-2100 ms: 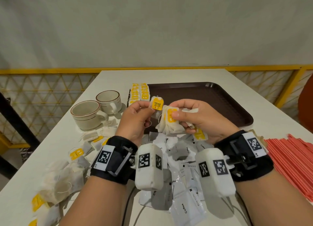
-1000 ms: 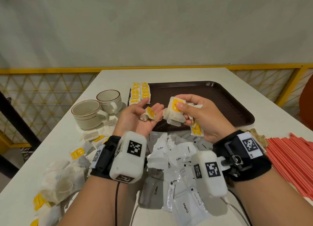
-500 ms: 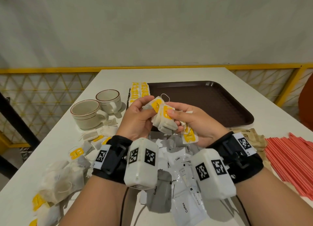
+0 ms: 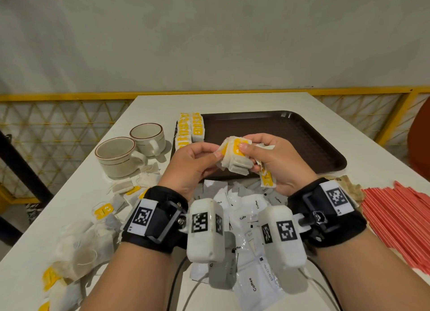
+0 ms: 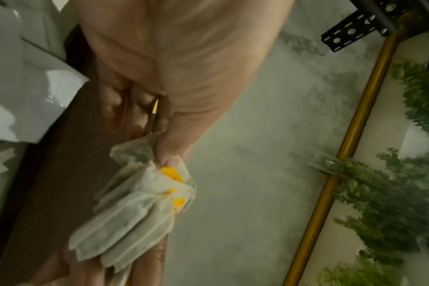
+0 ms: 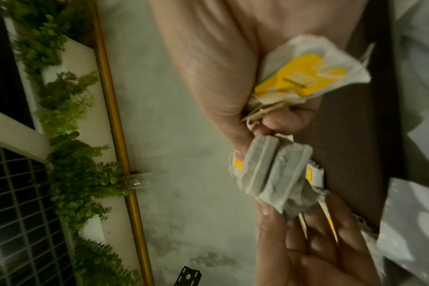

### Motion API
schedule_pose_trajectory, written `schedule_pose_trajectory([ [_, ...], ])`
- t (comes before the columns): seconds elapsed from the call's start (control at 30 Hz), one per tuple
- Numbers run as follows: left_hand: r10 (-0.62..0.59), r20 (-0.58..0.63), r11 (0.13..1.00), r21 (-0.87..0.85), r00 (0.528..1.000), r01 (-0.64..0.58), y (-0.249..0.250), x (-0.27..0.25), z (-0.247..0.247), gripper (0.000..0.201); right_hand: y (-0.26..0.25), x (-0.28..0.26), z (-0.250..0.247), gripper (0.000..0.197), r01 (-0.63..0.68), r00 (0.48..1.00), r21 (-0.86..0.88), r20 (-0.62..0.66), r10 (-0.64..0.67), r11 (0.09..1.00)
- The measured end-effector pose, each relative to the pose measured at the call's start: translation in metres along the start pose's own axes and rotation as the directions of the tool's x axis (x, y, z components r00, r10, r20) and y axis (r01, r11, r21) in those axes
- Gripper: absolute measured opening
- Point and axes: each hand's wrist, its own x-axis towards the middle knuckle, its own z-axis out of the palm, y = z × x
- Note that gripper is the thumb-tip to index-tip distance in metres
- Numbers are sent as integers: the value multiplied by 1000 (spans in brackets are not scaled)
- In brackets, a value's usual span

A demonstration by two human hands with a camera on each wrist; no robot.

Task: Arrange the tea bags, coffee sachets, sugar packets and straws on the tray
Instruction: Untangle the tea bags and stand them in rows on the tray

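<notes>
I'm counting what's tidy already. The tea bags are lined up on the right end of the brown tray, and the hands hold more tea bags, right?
Not quite. The head view shows the lined-up tea bags at the left end of the brown tray, beside the cups. The hands do hold more tea bags.

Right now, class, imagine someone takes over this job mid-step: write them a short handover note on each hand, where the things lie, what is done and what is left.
Right hand: grips a stack of tea bags above the tray's near edge.
Left hand: pinches the stack's left side.
Tray: two rows of tea bags at its far left; the rest bare.
Table: loose tea bags on the left, coffee sachets under the wrists, straws on the right, brown packets beside them.
Done: the two rows.
Left: the held stack, loose tea bags, sachets, packets, straws.
</notes>
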Motion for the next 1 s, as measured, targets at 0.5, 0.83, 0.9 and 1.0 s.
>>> schedule_pose_trajectory([
  [0.5,147,-10,989,-4,989,-147,-3,1,8,23,-2,-4,7,27,-13,996,89,94,5,996],
  [0.83,207,-45,975,93,977,-203,-1,1,2,23,-11,-7,0,49,-165,949,233,301,90,958],
  [0.9,223,-77,972,93,972,-216,-1,2,2,24,-13,-7,-2,50,-188,935,243,341,97,952],
  [1.0,247,-111,967,97,963,-237,-1,2,1,28,-14,-8,-4,50,-194,925,252,370,90,948],
])
